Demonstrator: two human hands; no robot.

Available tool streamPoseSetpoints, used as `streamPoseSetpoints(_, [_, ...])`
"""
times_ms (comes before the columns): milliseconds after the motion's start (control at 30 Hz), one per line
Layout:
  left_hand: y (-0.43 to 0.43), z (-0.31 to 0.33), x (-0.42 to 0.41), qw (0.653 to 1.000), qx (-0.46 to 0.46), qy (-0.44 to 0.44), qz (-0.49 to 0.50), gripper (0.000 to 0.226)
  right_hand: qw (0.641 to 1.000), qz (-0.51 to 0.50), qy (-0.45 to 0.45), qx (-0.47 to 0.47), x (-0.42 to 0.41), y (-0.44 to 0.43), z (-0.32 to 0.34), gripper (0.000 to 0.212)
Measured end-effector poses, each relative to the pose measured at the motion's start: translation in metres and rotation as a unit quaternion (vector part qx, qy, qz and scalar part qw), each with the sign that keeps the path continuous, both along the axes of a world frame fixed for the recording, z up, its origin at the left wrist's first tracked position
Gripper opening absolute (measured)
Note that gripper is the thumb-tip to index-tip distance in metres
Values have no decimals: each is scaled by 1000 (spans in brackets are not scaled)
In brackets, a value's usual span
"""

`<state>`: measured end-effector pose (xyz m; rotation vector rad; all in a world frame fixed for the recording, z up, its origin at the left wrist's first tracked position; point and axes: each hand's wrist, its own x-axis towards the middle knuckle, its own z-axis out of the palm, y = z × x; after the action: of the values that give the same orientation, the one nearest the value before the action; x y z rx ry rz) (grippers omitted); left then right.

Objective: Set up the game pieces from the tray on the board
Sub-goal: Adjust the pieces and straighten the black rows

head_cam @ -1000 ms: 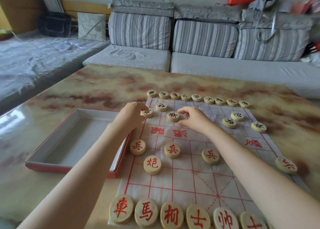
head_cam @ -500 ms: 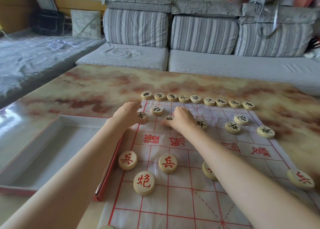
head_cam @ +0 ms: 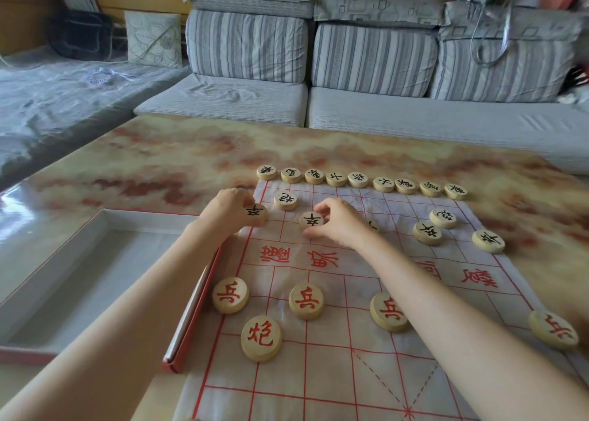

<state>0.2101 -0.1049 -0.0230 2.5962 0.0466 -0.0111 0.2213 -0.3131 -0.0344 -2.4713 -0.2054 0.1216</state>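
**Head view.** The left hand (head_cam: 228,211) curls its fingers round the leftmost black soldier (head_cam: 256,214), which lies on the left border line of the board (head_cam: 334,373). The right hand (head_cam: 339,224) pinches the second black soldier (head_cam: 311,221) between thumb and fingertips, one file further in. A third soldier (head_cam: 371,225) shows only as a sliver behind that hand.

Compared with a second ago, both hands remain on the same two discs. Half a second ago the right hand covered its disc, whereas the disc's face is now exposed. Neither disc has left its rank. The change is thus a small correction of position, not a new placement.

The tray (head_cam: 79,280) lies on the table (head_cam: 191,152) just beside the board's left edge and shows no pieces in its visible part. The black back row (head_cam: 358,180) lines the far edge. A black cannon (head_cam: 286,200) sits just beyond the held discs, and red soldiers (head_cam: 306,300) stand on the near half.

Judged from this, the set-up is near its end, and aligning the soldier rank is the step in hand.
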Motion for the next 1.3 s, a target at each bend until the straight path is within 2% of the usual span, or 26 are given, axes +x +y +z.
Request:
streamPoseSetpoints(100, [0,2,-2,1000,-2,4,-6,59,1000,-5,-12,-2,1,0,-3,51])
streamPoseSetpoints(433, [5,-9,2,1000,-5,-11,-4,53,999,-16,-48,-2,0,0,-9,49])
streamPoseSetpoints(533, [5,-11,4,1000,4,-19,-5,54,999,-15,-45,-8,-1,0,-9,53])
streamPoseSetpoints(667, [4,-7,3,1000,17,-18,-11,66,999,-10,-33,-17,-4,-3,-6,73])
streamPoseSetpoints(767, [-2,0,1,997,39,-62,-20,64,999,-9,-42,-3,-10,-22,7,71])
streamPoseSetpoints(867, [-20,7,-4,994,28,-95,-52,51,998,-20,-55,19,-17,-61,20,55])
streamPoseSetpoints(1000, [-69,8,-12,986,23,-107,-126,41,995,-86,-32,38,-26,-131,21,40])
streamPoseSetpoints(1133, [-125,1,-10,978,19,-86,-188,45,988,-146,-29,37,-34,-174,13,36])
streamPoseSetpoints(1300, [-160,-4,8,964,51,-41,-257,58,993,-113,-34,-22,-39,-179,12,41])
